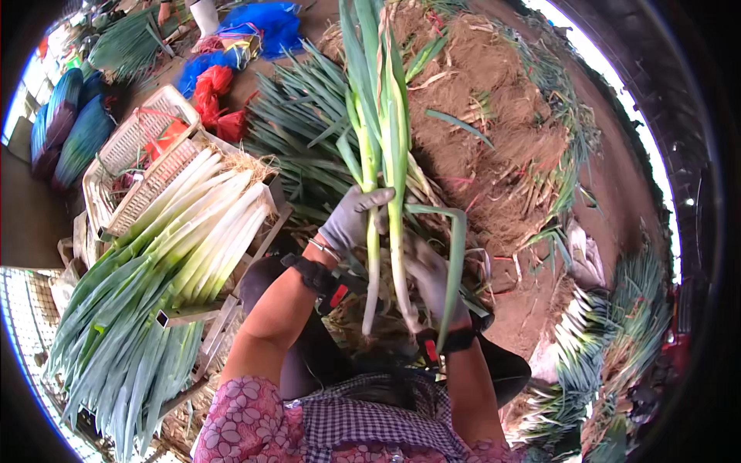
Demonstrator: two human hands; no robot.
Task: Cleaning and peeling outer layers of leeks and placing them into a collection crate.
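My left hand (349, 220), in a grey glove, is closed round two long green onions (396, 166), thumb across their stalks. Their green leaves rise past the top of the view; the pale root ends point down toward my lap. Close beside the right-hand stalk is my right hand (432, 270), also gloved, with its fingers curled and partly hidden. A bent green leaf (457, 251) hangs down in front of it and over the wrist. Whether that hand grips the stalk or a leaf I cannot make out.
To my left, a pile of green onions (177, 247) lies on a stand beside a white plastic basket (139, 127). More unsorted onions (297, 127) lie ahead. Red ties (212, 96) and blue netting (258, 31) are farther off. Soil and leaf scraps (494, 92) cover the ground; onion bundles (583, 339) line the right.
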